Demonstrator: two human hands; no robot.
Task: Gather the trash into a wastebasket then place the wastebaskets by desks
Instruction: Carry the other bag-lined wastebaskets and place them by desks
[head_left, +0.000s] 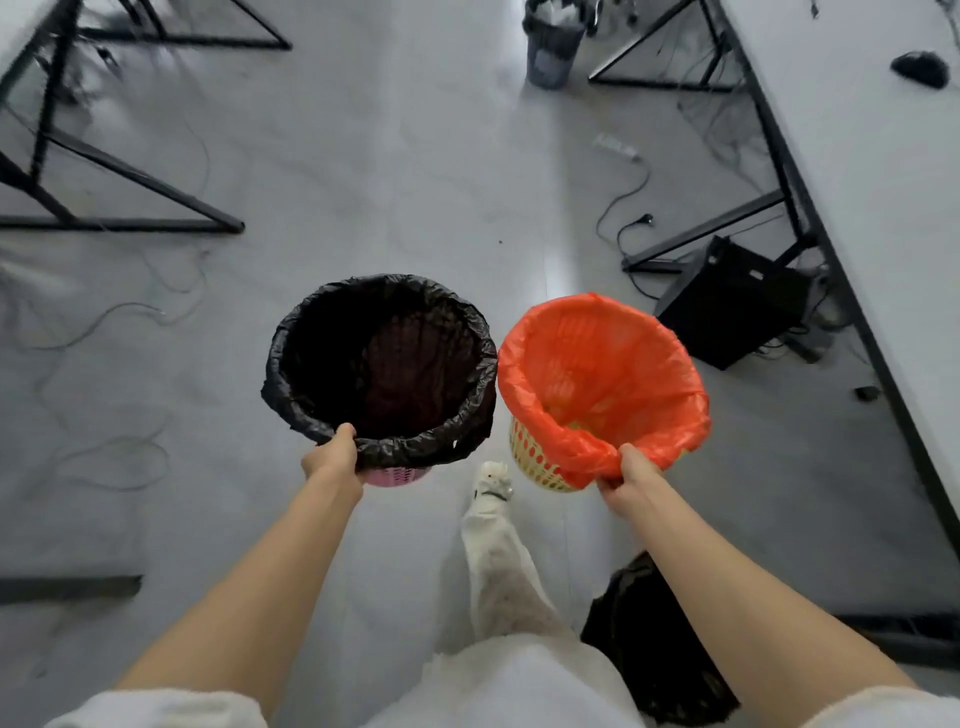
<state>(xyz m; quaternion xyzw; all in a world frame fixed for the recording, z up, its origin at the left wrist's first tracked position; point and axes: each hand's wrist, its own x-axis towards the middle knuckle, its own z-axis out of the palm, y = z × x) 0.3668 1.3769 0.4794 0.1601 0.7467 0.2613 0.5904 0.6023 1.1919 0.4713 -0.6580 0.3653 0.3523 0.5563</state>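
Two bins held up above floor (395, 171) | left hand (332, 460) fingers clamped on near rim of black-lined bin (382, 369) | right hand (628, 475) fingers clamped on near rim of orange-lined bin (602, 384) | bins touching, just beyond fingers

Left hand (332, 460) gripped the black-lined wastebasket (382, 364) rim; right hand (626, 475) gripped the orange-lined wastebasket (602, 384) rim, rims touching.
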